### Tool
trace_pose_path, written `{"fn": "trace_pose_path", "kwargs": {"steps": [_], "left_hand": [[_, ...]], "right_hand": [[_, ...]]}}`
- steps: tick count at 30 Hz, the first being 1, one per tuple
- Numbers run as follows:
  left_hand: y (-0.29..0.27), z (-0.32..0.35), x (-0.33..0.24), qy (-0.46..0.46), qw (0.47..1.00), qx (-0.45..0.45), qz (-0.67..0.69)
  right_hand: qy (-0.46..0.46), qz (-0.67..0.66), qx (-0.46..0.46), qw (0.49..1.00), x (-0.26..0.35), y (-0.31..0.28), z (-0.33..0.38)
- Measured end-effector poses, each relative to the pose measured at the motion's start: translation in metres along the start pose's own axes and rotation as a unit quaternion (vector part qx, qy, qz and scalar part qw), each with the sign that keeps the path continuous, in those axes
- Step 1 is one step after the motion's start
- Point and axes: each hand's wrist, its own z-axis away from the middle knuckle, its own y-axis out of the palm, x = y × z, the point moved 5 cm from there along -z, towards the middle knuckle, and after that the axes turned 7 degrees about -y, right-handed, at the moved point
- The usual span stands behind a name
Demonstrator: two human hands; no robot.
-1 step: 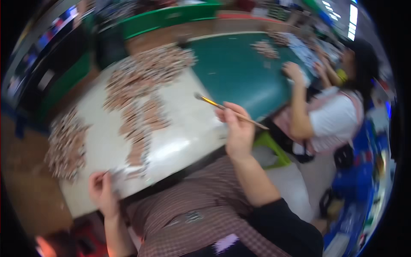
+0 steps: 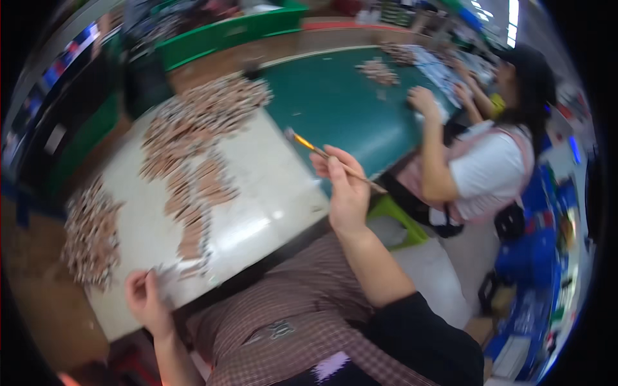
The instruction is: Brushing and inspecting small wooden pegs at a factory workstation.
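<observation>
My right hand (image 2: 348, 193) is raised over the near right edge of the white table (image 2: 277, 170). Its thumb and fingers pinch the wooden handle of a slim brush (image 2: 356, 174), whose shiny gold collar and small tip point up and left. Low at the table's front left edge is my left hand (image 2: 149, 303), fingers curled and thumb drawn in; whatever it may hold is blurred. Beside it lie the last of a row of small flat tan pieces with whitish ends (image 2: 190, 239). The row leads back to a large heap of such pieces (image 2: 199, 116).
Another heap of tan pieces (image 2: 93, 238) covers the table's left edge. A green-topped table (image 2: 322, 96) adjoins at the right, with a smaller pile (image 2: 378, 71). A co-worker (image 2: 479, 161) sits there, hands over the tabletop. Green bin (image 2: 232, 33) behind; green stool (image 2: 402, 222) right.
The whole scene has shifted a little to the left in the picture. My right hand keeps its pinch on the brush, and my left hand stays at the table's front edge.
</observation>
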Motion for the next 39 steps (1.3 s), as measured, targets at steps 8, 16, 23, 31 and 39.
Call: {"fn": "trace_pose_path", "kwargs": {"steps": [8,16,23,31,39], "left_hand": [[0.016,0.004,-0.004,0.039,0.995,0.085,0.047],[0.017,0.003,-0.001,0.018,0.996,0.077,0.032],[0.011,0.001,0.004,0.019,0.998,0.06,-0.002],[0.017,0.006,-0.002,0.023,0.998,0.065,0.003],[0.016,0.004,0.005,0.028,0.997,0.069,-0.014]], "right_hand": [[-0.204,0.159,-0.155,0.953,0.054,-0.112,-0.087],[-0.222,0.174,-0.189,0.941,0.05,-0.14,-0.114],[-0.22,0.162,-0.2,0.941,0.038,-0.14,-0.116],[-0.224,0.165,-0.213,0.937,0.045,-0.144,-0.122],[-0.236,0.158,-0.242,0.928,0.051,-0.156,-0.126]]}}
